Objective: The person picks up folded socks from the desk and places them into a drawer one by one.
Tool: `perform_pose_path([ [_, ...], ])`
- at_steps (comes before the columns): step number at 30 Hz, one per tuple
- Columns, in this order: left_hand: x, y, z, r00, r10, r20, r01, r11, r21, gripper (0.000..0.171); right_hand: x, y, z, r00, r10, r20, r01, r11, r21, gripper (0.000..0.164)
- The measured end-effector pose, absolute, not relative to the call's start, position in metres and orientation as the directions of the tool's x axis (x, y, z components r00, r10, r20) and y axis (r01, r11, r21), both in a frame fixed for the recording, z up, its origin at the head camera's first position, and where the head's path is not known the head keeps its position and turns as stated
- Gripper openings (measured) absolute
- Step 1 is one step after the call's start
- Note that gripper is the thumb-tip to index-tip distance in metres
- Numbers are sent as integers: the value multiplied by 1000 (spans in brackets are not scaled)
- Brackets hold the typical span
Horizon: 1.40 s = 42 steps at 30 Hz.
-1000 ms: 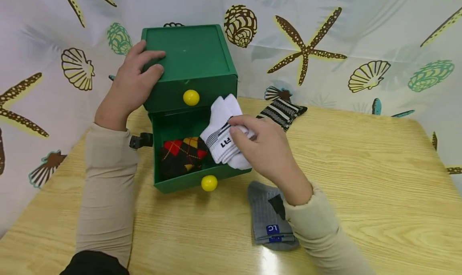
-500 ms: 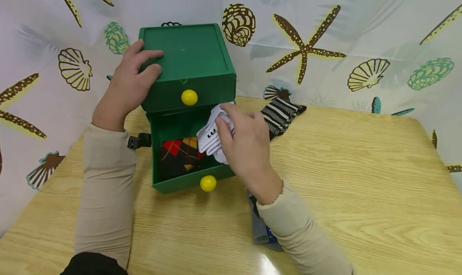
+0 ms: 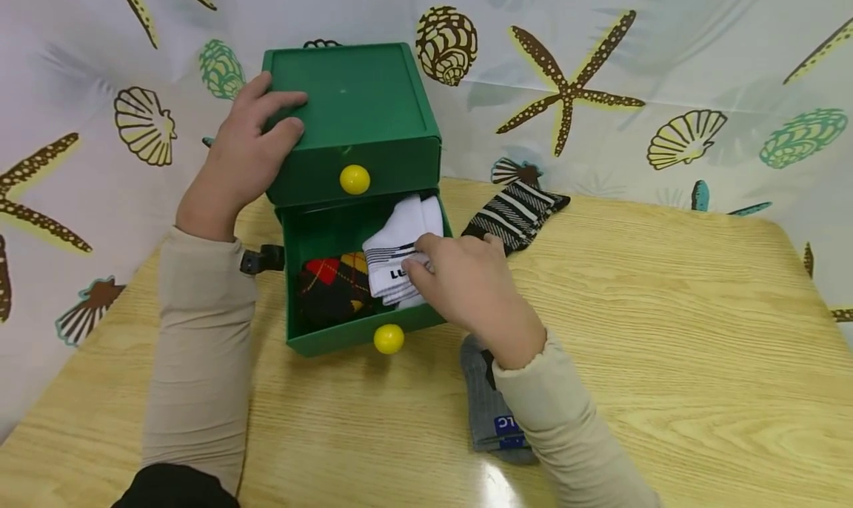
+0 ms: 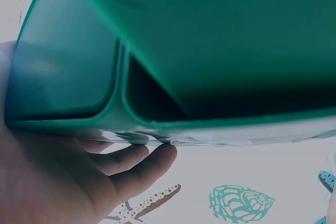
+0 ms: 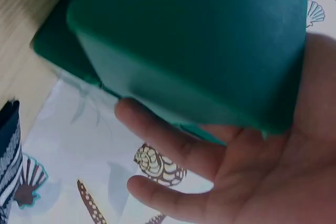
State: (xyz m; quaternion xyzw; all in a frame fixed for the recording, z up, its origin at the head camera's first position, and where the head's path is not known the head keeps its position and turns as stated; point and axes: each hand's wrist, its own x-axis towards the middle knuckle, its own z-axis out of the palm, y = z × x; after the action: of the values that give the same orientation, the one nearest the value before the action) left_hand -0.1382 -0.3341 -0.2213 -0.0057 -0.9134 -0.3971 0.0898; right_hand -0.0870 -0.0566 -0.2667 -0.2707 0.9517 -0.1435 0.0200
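Socks [image 3: 395, 245] in white knit are lying in the right part of the drawer [image 3: 346, 335], beside the argyle pair [image 3: 331, 293], their cuffs facing the front. Our right hand [image 3: 473, 282] is reaching over them: thumb and forefinger are touching the cuffs near the lettering, while the right wrist view is showing two other fingers straight and spread. Whether thumb and forefinger are pinching the knit, we are not managing to tell.

We are judging the socks light, soft and hardly slippery, unharmed by squeezing; the likelier trouble is layers sliding apart. So we are favouring a hold across the banded cuffs, catching every layer at once rather than one loose edge.

Our left hand [image 3: 256, 134] is resting on the left edge of the box [image 3: 346, 97], thumb and forefinger lying apart on top, other fingers stretching along the outside. The box is looking like stiff, light plastic, perhaps prone to skidding, so we are counting that edge a sensible place for steadying it.
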Motion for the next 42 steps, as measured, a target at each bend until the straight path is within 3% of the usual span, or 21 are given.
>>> perform_pose_path([
  [5,-137,-334,-221,-985,-55,163,84,673,735,59,-85,-55,-264,-824,-563,-59,-542,814,-207,40],
  [9,-137,-334,-222,-984,-53,169,89,675,733,59,-81,-55,-264,-814,-577,-61,-560,809,-180,40],
  [16,-139,-334,-221,-982,-51,183,101,676,730,58,-70,-59,-262,-828,-525,197,-550,829,-103,27],
  [21,-141,-334,-220,-981,-45,187,108,676,729,59,-64,-66,-260,-759,-550,350,-608,790,-77,31],
  [25,-140,-335,-222,-981,-49,187,105,680,726,58,-66,-73,-265,-721,-653,233,-692,692,-203,53],
  [28,-140,-335,-223,-981,-49,188,105,682,724,58,-68,-77,-270,-724,-684,92,-680,684,-264,69],
  [33,-139,-334,-222,-982,-48,184,102,683,723,58,-69,-77,-275,-722,-692,25,-674,695,-252,75],
  [37,-137,-333,-221,-981,-46,186,106,680,725,58,-65,-74,-274,-708,-689,153,-695,643,-321,60],
  [42,-137,-334,-221,-982,-49,181,102,674,732,58,-49,-66,-276,-685,-550,478,-724,443,-528,19],
])
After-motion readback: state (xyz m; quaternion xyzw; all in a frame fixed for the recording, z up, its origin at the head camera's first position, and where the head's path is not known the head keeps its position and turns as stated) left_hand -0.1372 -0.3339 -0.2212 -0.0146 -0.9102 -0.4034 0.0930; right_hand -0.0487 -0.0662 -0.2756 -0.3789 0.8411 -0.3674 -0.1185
